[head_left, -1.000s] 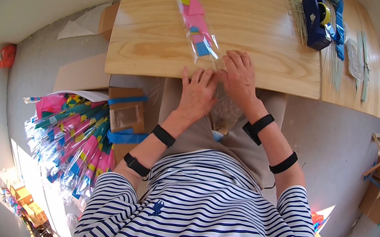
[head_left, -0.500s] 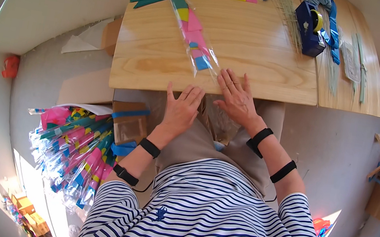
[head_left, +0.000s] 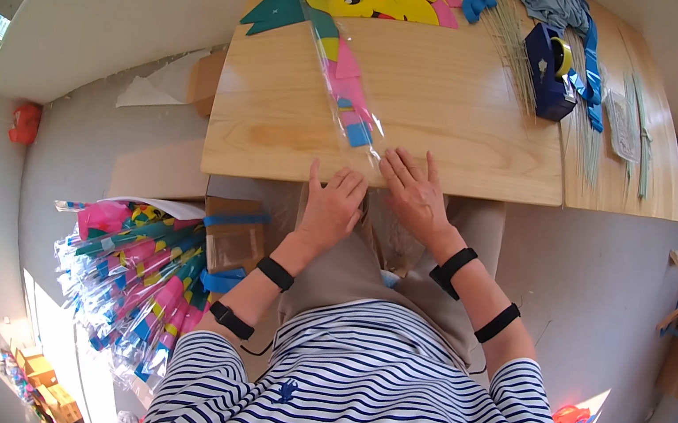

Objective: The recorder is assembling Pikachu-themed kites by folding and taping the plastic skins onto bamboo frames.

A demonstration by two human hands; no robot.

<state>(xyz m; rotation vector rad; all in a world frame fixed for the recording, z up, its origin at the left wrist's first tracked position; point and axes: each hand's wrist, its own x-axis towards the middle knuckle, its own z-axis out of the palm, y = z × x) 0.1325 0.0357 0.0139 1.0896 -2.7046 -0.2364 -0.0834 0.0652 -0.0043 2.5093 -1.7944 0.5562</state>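
While a fanned heap of plastic-wrapped coloured pieces (head_left: 134, 285) lies at far left beside a cardboard box (head_left: 234, 239) with blue tape, a clear sleeve (head_left: 345, 69) of pink, blue, yellow and green pieces lies slantwise on the tabletop (head_left: 463, 116), lower end near the front edge. Left hand (head_left: 334, 209): palm down at that edge, fingers extended; yellow-faced cutout (head_left: 382, 5): near the sleeve's upper part; right hand (head_left: 413, 195): spread flat, fingertips just beside the sleeve's end. Further right: thin sticks (head_left: 512, 52), dark blue tape dispenser (head_left: 545, 80), clear packet (head_left: 622, 126).
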